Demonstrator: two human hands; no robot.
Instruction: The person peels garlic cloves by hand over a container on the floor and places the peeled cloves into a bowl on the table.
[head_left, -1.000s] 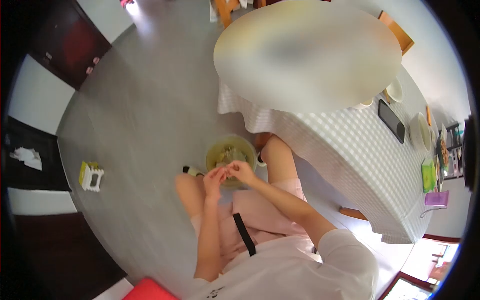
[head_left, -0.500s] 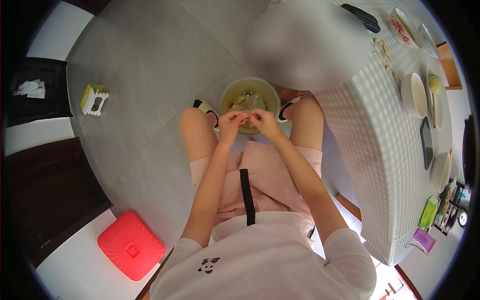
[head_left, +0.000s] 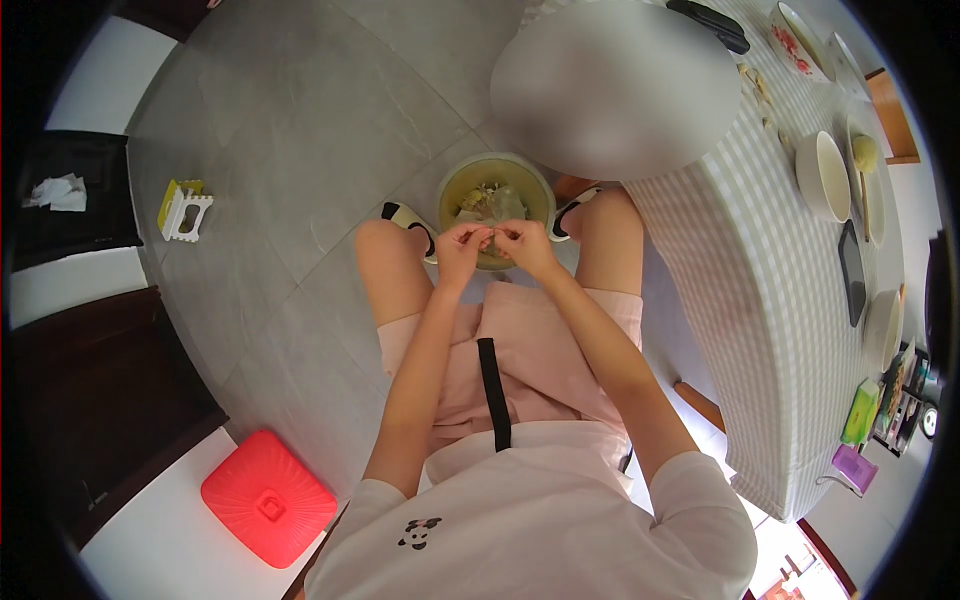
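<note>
My left hand (head_left: 463,247) and my right hand (head_left: 524,244) meet fingertip to fingertip over the near rim of a round yellowish bin (head_left: 451,203) on the floor between my feet. Both hands are closed in a pinch. Whatever lies between the fingertips is too small to make out. Inside the bin, beyond my fingers, are a pale bag-like piece (head_left: 510,205) and yellowish scraps (head_left: 486,197).
To the right stands a table with a checked cloth (head_left: 700,240), holding a white bowl (head_left: 823,177), a flowered bowl (head_left: 797,45) and a dark flat object (head_left: 851,272). A red lid-like square (head_left: 270,498) is at lower left; a small white-and-yellow stool (head_left: 185,211) stands on the floor.
The view has shifted slightly. Both hands stay together above the bin, with only small movements of the fingers.
</note>
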